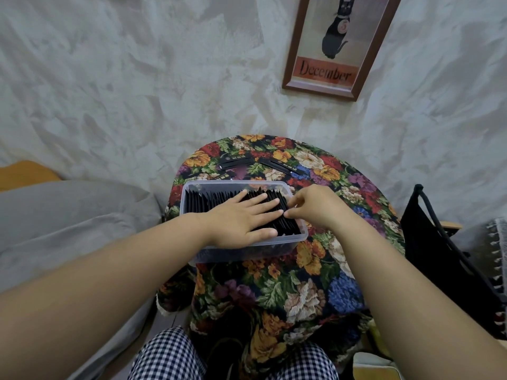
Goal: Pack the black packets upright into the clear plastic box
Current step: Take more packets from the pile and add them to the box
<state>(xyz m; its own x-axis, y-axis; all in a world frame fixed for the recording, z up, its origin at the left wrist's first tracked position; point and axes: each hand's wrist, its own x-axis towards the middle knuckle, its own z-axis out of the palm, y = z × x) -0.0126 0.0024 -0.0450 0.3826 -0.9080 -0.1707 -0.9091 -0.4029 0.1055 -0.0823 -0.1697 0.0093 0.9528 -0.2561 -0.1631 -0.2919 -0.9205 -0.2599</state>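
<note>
A clear plastic box (248, 252) stands on a round table under a floral cloth (296, 283). A dense row of black packets (203, 202) stands upright inside it. My left hand (241, 218) lies flat on the packet tops with its fingers straight and spread. My right hand (315, 205) is at the box's right end, fingers bent, its fingertips on the packets there by my left fingertips. Whether it pinches a packet is hidden. Loose black packets (237, 161) lie flat on the cloth behind the box, with another (278, 164) to their right.
A framed cat picture (336, 42) hangs on the marbled wall behind the table. A grey cushion (68, 223) lies to the left. A black bag (436, 248) stands on the right. My checked trousers (170, 357) show at the bottom.
</note>
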